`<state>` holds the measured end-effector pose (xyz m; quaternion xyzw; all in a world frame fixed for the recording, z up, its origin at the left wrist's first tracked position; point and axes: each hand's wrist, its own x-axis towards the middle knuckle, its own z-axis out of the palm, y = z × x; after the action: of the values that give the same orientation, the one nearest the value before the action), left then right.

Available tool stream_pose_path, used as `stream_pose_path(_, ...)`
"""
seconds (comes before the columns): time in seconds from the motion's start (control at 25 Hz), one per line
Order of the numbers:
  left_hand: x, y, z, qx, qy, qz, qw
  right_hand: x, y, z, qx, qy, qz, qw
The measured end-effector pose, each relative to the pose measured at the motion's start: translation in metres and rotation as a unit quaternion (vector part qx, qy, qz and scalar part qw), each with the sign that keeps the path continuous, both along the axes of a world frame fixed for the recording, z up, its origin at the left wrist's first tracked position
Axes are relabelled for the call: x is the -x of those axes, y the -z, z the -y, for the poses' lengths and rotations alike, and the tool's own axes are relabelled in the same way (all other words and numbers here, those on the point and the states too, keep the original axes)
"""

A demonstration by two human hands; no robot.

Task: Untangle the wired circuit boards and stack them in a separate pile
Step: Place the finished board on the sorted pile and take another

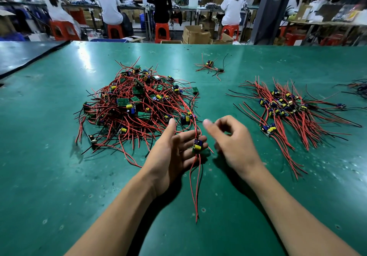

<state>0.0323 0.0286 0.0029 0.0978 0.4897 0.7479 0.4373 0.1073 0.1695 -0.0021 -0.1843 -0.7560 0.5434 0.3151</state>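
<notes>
Untangling | small red-wired green circuit board [197, 145] rests on spread left hand [172, 153], wire trailing into tangled heap [139, 105] | right hand [232, 140] loosely curled, seemingly empty | next: draw wire clear, add to sorted pile [288, 107]

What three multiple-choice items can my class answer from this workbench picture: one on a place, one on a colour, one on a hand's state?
1. Where does the combed-out pile lie from the tangled heap?
A) to its right B) to its left C) under it
2. What colour are most wires?
A) blue B) red C) white
3. How is the left hand?
A) clenched in a fist B) gripping scissors C) open, a circuit board lying on its fingers

Key: 1 A, the combed-out pile sits further right in the view; 2 B, red strands dominate both piles, with only a few black ones; 3 C, the fingers are straight under the circuit board.
</notes>
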Motion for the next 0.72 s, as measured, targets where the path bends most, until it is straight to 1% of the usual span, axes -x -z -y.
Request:
stream_pose_path(0.08,0.002,0.002,0.000,-0.008,0.008,-0.004,1.000,-0.002,-0.001,0.017,-0.115,-0.049,0.030,0.992)
stream_pose_path(0.16,0.004,0.003,0.001,-0.010,0.011,-0.005,1.000,-0.002,0.000,0.023,-0.191,-0.038,0.045,0.980)
stream_pose_path(0.2,0.004,0.004,0.001,-0.011,0.014,-0.008,1.000,-0.001,0.000,0.023,-0.197,-0.020,0.045,0.979)
stream_pose_path(0.4,0.002,0.002,-0.001,-0.020,0.013,-0.005,1.000,0.001,0.002,0.010,-0.142,0.049,0.032,0.988)
stream_pose_path(0.52,0.002,0.001,-0.002,-0.001,-0.010,0.002,1.000,-0.003,-0.001,-0.019,-0.162,0.132,0.027,0.977)
stream_pose_path(0.56,0.002,0.000,-0.002,0.001,-0.013,0.006,1.000,-0.007,-0.002,-0.032,-0.172,0.157,0.043,0.972)
stream_pose_path(0.6,0.001,0.000,-0.001,0.002,-0.015,0.012,1.000,-0.012,-0.002,-0.044,-0.190,0.175,0.077,0.963)
stream_pose_path(0.64,0.000,-0.001,-0.001,0.004,-0.017,0.016,1.000,-0.017,-0.002,-0.054,-0.214,0.189,0.132,0.949)
stream_pose_path(0.72,-0.001,-0.002,-0.001,0.007,-0.018,0.018,1.000,-0.023,0.003,-0.061,-0.268,0.205,0.252,0.907)
